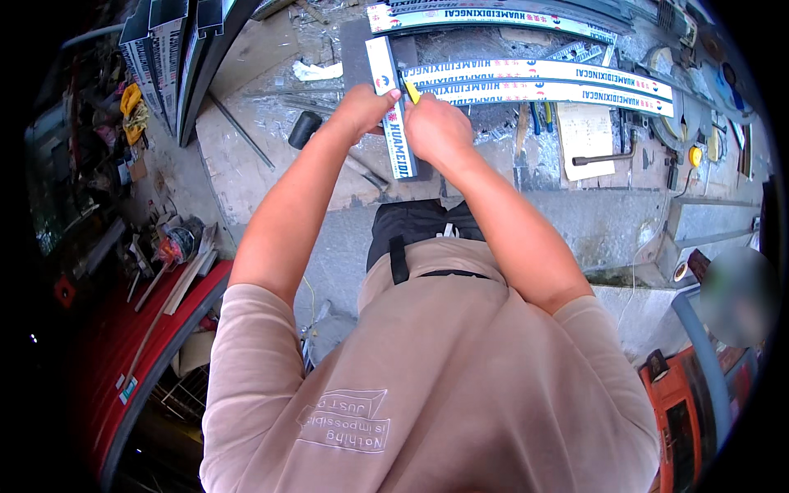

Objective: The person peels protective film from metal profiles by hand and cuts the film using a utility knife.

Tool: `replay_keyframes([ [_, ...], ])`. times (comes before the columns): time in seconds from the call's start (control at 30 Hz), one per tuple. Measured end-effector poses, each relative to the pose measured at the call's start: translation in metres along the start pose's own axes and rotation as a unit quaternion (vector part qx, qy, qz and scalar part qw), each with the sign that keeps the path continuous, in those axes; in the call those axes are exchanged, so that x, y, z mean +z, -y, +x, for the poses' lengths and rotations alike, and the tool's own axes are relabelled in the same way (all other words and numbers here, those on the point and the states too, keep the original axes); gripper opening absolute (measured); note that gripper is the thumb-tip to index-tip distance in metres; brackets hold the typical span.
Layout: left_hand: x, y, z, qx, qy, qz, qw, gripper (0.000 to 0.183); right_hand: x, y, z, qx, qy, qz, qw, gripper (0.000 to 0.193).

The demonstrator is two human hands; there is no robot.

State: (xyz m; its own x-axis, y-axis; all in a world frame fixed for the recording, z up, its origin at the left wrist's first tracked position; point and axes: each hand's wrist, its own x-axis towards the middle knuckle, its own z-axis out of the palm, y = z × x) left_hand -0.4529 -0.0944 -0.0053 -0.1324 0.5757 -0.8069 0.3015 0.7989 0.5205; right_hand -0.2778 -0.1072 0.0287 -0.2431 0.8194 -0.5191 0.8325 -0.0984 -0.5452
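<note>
A short metal profile (398,148) with white printed film lies lengthwise ahead of me on the worktable. My left hand (364,112) is closed around its left side, thumb on the film. In my right hand (438,128), pressed against the profile's right side, is a slim yellow tool (412,91); its working end is too small to make out. Long film-covered profiles (567,89) stretch away to the right behind my right hand. Just left of my left wrist lies a mallet with a black head (305,130), its handle passing under my forearm.
The worktable (246,185) is strewn with shavings. On its right are a paper sheet (582,135), a socket wrench (604,159), pliers (537,117) and a power saw (675,123). Upright profiles (168,78) lean at the far left. A red panel (164,329) stands at lower left.
</note>
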Motion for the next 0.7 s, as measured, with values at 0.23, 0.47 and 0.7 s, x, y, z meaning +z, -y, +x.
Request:
replay_keyframes([
  [0.23, 0.0, -0.006, -0.006, -0.006, 0.023, 0.005, 1.0, 0.05, -0.008, 0.0, -0.017, 0.028, 0.05, -0.008, 0.998, 0.04],
  [0.47, -0.001, -0.005, 0.0, -0.003, 0.029, 0.022, 0.999, 0.048, -0.003, -0.023, -0.064, -0.032, 0.119, -0.082, 0.989, 0.036],
  [0.7, 0.0, -0.004, -0.009, -0.004, 0.015, 0.026, 1.0, 0.048, -0.015, -0.032, -0.075, 0.039, 0.019, -0.015, 0.999, 0.041],
])
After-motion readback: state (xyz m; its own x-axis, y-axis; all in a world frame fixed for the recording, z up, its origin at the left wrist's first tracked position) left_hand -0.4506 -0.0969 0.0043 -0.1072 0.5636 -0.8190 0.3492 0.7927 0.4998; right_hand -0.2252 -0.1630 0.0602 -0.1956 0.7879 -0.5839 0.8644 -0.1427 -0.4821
